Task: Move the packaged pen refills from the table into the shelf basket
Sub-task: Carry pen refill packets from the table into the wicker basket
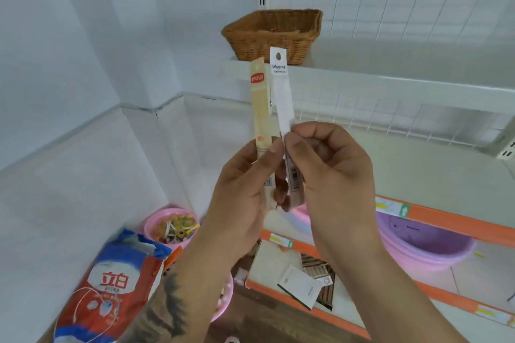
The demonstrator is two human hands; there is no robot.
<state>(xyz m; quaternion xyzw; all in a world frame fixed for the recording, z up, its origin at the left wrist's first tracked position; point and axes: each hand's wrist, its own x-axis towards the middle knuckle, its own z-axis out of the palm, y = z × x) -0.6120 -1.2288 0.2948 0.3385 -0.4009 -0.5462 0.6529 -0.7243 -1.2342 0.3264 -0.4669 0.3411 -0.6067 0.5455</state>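
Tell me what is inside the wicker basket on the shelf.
Nothing shows inside the wicker basket: only its woven inner walls are visible. Its floor is hidden behind the front rim, so anything lying flat there cannot be seen.

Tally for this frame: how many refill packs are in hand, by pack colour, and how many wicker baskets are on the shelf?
Beige refill pack, in the left hand: 1
White refill pack, in the right hand: 1
Wicker basket: 1
Total: 3

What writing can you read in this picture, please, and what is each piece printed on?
"bitoon": white refill pack, with smaller print below, too small to read.
"立白": red and blue bag.
Red label on the beige refill pack: blurred.
Barcodes on both packs, orange shelf tags: unreadable.
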